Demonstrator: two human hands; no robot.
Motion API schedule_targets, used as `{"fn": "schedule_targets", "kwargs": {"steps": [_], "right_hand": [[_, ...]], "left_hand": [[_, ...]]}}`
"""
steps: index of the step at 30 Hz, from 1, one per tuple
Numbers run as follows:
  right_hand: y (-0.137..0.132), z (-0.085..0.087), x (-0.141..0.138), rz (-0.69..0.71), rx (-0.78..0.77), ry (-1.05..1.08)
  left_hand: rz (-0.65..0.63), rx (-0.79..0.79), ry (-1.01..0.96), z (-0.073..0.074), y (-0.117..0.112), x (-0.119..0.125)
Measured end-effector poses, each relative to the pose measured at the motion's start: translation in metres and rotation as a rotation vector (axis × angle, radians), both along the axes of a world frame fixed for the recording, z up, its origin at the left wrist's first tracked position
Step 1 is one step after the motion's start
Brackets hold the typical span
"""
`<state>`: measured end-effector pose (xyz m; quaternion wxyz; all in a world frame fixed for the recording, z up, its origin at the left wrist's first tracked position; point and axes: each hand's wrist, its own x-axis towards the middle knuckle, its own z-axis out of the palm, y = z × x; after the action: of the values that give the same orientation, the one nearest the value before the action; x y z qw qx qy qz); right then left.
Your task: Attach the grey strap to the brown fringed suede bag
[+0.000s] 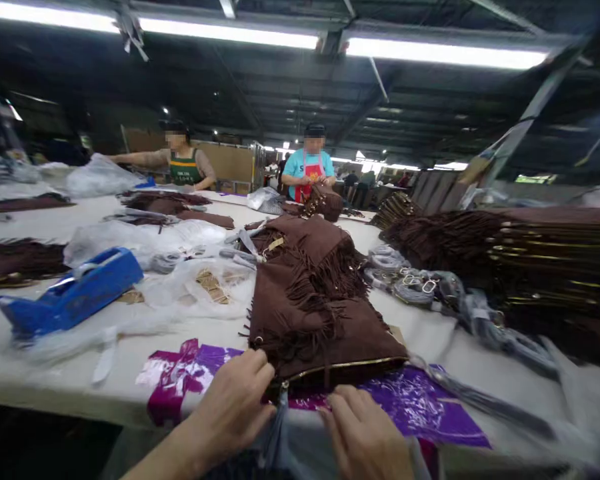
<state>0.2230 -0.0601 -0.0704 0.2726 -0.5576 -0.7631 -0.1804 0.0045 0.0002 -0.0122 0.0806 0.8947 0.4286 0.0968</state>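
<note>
A dark brown fringed bag (305, 287) lies in front of me, its gold zipper (350, 365) along the near edge. My left hand (237, 393) is closed on the bag's near left corner, next to the zipper pull (284, 387). Curled fingers of my right hand (363, 433) sit just below the near edge, right of the middle; what they pinch is hidden. Shiny purple tape (430, 407) covers the table edge under the bag. A cream paper tag (276, 244) lies on the bag's far part.
To the left stand a blue tape dispenser (75, 293) and crumpled clear plastic (180, 293). Grey-wrapped straps (420, 283) and a tall stack of brown bags (545, 267) are on the right. Two co-workers (310, 167) stand across the table (220, 327).
</note>
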Motion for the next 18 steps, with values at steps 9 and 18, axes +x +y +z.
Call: {"fn": "schedule_targets", "kwargs": {"steps": [9,18], "right_hand": [[0.011,-0.011,-0.051,0.024,-0.166,0.174],[-0.014,0.009,0.146,-0.428,-0.199,0.121]], "left_hand": [[-0.182,0.124,-0.115,-0.015,0.011,0.006],[-0.193,0.456,-0.164,-0.021,0.018,-0.022]]}}
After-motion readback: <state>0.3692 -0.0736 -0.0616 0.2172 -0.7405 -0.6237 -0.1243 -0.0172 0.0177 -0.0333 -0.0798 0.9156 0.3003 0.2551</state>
